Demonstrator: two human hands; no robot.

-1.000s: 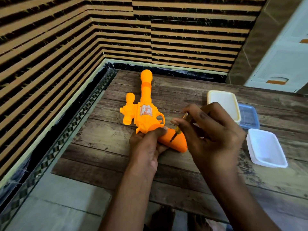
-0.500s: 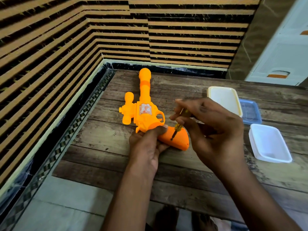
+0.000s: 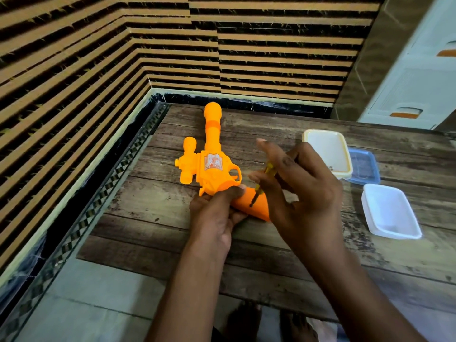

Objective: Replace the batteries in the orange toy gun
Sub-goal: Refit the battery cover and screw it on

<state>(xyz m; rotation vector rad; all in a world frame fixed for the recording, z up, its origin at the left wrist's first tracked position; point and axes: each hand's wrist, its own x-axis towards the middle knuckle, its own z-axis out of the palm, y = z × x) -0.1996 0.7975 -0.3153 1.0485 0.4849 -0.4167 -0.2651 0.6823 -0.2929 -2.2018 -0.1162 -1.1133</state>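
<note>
Between both hands lies orange toy gun (image 3: 211, 169) on wooden table (image 3: 153, 218); L hand (image 3: 214, 213) grips its handle, R hand (image 3: 301, 183) pinches small screwdriver (image 3: 260, 186), tip on handle.

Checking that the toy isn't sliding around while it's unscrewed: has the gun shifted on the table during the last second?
No. The gun keeps its place against the table's plank lines.
</note>
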